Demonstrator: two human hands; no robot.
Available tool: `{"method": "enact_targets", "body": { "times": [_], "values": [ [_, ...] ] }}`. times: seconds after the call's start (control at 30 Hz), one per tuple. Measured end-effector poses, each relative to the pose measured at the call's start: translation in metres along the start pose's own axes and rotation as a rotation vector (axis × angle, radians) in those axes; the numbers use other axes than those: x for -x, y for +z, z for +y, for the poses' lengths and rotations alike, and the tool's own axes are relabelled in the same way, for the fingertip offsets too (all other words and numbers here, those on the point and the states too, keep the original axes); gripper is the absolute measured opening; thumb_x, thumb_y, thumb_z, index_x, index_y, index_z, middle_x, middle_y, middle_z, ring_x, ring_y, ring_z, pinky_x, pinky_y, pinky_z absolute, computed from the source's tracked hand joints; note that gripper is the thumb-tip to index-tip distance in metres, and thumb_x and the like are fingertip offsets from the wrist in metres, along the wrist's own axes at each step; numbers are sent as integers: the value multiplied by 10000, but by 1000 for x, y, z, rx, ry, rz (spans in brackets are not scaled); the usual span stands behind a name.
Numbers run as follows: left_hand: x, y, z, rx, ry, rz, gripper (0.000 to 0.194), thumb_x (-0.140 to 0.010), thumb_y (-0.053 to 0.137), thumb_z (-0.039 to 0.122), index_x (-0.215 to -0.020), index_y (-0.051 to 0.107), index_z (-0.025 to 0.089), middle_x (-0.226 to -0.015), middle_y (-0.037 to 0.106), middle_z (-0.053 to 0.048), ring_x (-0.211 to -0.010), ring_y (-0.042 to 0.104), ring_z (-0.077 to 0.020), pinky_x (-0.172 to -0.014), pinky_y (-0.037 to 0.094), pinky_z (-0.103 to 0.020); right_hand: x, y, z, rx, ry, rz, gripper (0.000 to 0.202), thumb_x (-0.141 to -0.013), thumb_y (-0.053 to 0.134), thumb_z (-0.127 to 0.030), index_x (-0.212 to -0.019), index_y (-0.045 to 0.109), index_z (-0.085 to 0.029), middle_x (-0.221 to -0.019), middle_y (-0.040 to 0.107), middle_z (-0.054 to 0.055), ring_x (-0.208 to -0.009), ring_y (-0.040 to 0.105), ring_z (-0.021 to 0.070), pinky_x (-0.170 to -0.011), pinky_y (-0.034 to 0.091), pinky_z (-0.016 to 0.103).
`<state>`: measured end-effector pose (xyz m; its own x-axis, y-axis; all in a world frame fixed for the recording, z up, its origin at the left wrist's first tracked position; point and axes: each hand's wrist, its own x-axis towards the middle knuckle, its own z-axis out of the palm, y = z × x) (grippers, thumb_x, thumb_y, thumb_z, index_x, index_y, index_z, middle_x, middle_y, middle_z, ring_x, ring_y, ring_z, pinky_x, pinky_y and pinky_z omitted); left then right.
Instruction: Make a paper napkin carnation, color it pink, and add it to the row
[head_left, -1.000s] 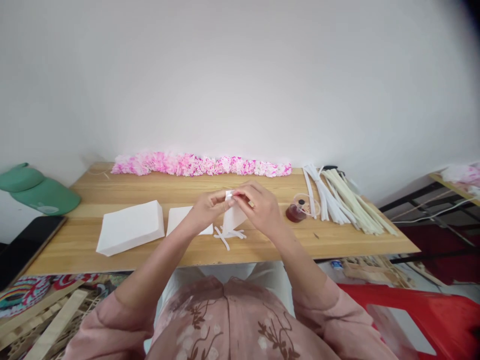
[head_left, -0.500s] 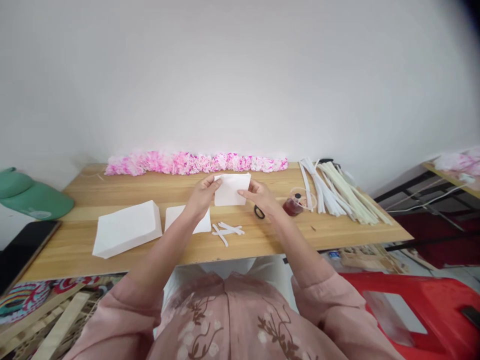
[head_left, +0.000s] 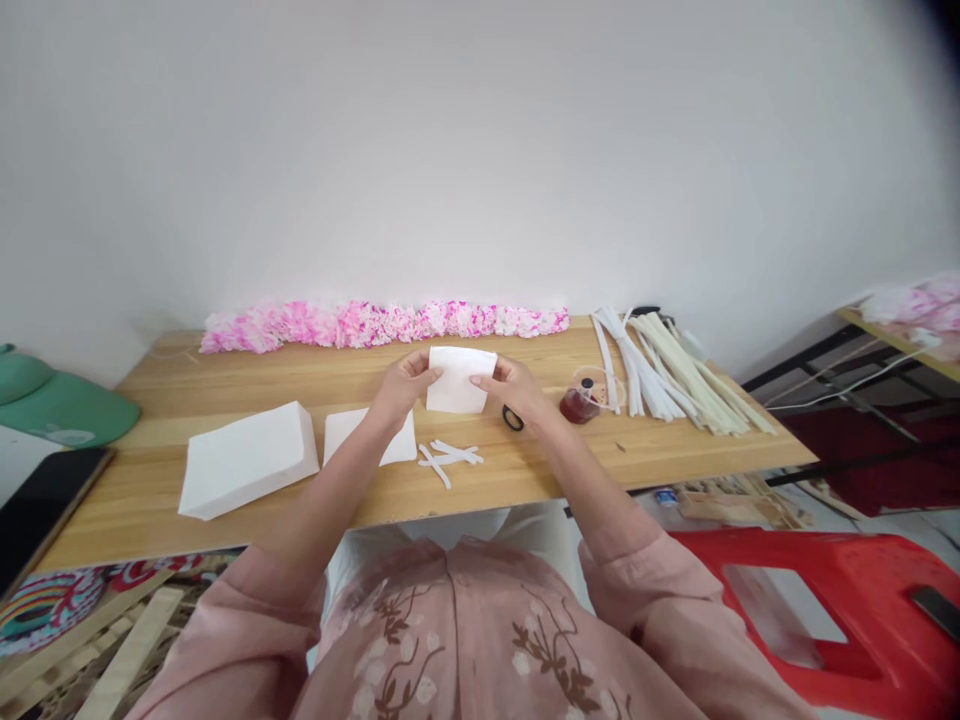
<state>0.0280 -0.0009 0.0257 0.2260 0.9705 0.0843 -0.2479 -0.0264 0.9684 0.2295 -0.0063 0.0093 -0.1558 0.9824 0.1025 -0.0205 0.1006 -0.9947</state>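
"Starting at left, what's on the desk [head_left: 165, 390]?"
"A thick white block [head_left: 247, 460], then a flat white sheet [head_left: 356, 432]."
"And the hands?"
"The left hand [head_left: 401, 387] pinches a white square [head_left: 459, 388] by its left side, above the desk, beyond some loose white strips [head_left: 448, 456]; the right hand [head_left: 519, 388] pinches its right side."
"Further right?"
"A dark red jar [head_left: 577, 407]."

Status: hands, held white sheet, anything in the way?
Left hand and right hand both pinching the white sheet. Sheet spread between them. Loose white strips nearer the body, black ring by right hand; neither covers it.
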Motion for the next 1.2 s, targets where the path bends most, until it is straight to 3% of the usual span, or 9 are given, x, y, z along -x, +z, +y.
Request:
{"method": "enact_targets", "body": {
  "times": [0.13,0.5,0.7,0.8,0.93,1.07,1.2],
  "values": [
    [1,4,6,-33,2,5,408,-616,826,389,-905,682,141,-903,745,-62,-816,657,-187,-737,490,-295,1,-4,-6,46,-33,0,407,-651,810,-400,-978,689,-191,-917,741,23,-842,668,176,-799,518,322],
    [-2,5,15,-68,42,68,370,-611,807,298,-936,689,166,-816,687,-4,-755,598,-128,-688,454,-240,-1,-10,-11,43,-82,55,427,-691,778,-411,-1056,678,-215,-951,730,24,-856,660,160,-811,513,306],
    [-9,0,13,-208,88,97,261,-660,735,286,-885,679,166,-750,636,8,-708,574,-121,-678,438,-243,5,-9,-23,391,-326,137,355,-800,679,-339,-1138,673,-231,-1063,714,37,-929,658,177,-881,505,338],
    [-9,-2,11,-270,107,112,209,-685,703,316,-830,661,172,-742,626,8,-701,566,-126,-682,430,-251,10,-9,-27,595,-456,163,216,-853,620,-295,-1037,711,-227,-999,724,40,-896,654,182,-865,500,341],
    [-8,-4,11,-363,165,129,213,-711,684,310,-882,668,184,-816,655,-13,-790,601,-153,-746,446,-266,12,-10,-28,698,-560,177,175,-902,566,-289,-961,721,-233,-905,713,42,-872,644,189,-816,497,334],
    [-8,-4,15,-522,228,107,326,-729,681,268,-1050,685,212,-944,705,-37,-902,628,-192,-815,462,-296,12,-11,-27,714,-554,162,180,-909,558,-293,-959,721,-233,-919,717,45,-890,650,195,-830,502,339],
    [-9,-4,20,-642,238,95,151,-758,659,261,-883,725,207,-925,735,-28,-894,638,-210,-821,459,-298,9,-13,-30,719,-470,144,222,-882,592,-288,-1062,708,-227,-1036,729,54,-905,662,195,-857,505,341]
  ]
}}
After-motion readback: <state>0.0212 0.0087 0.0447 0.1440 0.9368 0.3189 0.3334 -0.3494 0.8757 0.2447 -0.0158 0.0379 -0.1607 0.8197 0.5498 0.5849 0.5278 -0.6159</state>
